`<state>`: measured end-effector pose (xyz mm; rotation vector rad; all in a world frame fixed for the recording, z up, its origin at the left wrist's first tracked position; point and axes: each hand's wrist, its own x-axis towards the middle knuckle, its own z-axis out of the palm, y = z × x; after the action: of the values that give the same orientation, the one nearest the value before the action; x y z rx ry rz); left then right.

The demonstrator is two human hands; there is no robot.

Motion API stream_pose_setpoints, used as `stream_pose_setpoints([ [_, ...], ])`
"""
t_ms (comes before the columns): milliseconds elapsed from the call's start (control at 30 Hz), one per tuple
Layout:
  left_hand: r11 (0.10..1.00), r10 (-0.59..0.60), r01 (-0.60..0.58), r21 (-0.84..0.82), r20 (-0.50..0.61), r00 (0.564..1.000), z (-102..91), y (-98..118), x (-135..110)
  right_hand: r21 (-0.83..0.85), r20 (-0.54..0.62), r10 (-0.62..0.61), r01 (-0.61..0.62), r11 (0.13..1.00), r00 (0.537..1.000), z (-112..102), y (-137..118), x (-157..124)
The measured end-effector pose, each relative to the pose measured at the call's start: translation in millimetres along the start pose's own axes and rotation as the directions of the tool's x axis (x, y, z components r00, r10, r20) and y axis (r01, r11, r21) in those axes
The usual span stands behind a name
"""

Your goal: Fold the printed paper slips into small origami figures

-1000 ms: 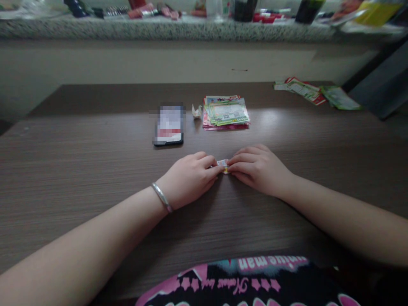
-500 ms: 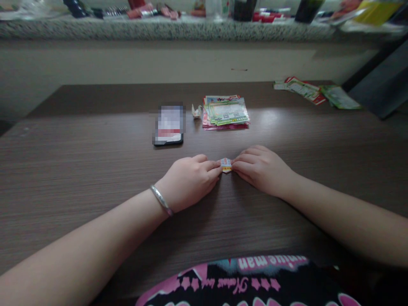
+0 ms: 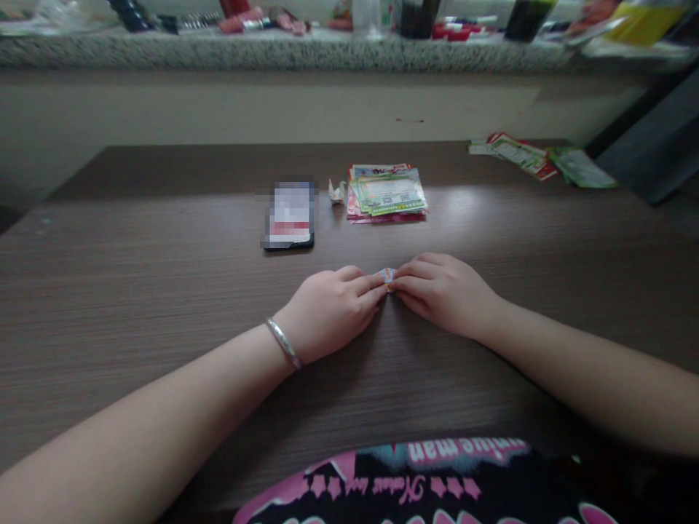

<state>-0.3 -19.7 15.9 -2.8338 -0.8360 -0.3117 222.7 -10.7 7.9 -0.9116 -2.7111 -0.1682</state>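
Between my fingertips, on the brown table point(image 3: 164, 276), is a small piece of folded printed paper point(image 3: 387, 274). My left hand point(image 3: 337, 309) grips its left side, the fingers pressed together. On the right side my right hand point(image 3: 445, 295) pinches it too. The fingertips of both hands nearly meet and hide most of the paper. Beyond the hands stands a small folded paper figure point(image 3: 337, 192) with pointed tips. Right beside it lies a stack of colourful printed sheets point(image 3: 389, 193).
A phone point(image 3: 290, 215) with a blurred-out screen lies left of the paper figure. More printed papers point(image 3: 524, 156) are at the back right, close to a dark grey panel point(image 3: 655, 138). Behind the table runs a speckled stone ledge point(image 3: 306, 52) crowded with cups and small items.
My left fingers have slid right over the paper, and the right fingertips have shifted slightly left. Less of the folded paper shows now. Everything else on the table stays in place.
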Motion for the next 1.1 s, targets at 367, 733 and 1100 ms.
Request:
stream_pose_setpoints([
  [367,0.999,0.007,-0.007,-0.035,-0.006,1.000,1.2,-1.4,1.5,-0.063,0.024,-0.017,0.018,0.998,1.000,1.0,-2.4,5.3],
  [733,0.999,-0.002,0.007,-0.051,0.080,0.997,-1.4,-3.0,2.9,-0.010,-0.010,0.041,-0.041,0.999,0.999,3.3,-0.3,3.7],
  [1100,0.998,0.007,-0.002,-0.059,0.077,0.997,-1.1,-4.3,3.4,-0.041,0.002,0.037,-0.036,0.998,0.999,4.7,0.7,3.0],
])
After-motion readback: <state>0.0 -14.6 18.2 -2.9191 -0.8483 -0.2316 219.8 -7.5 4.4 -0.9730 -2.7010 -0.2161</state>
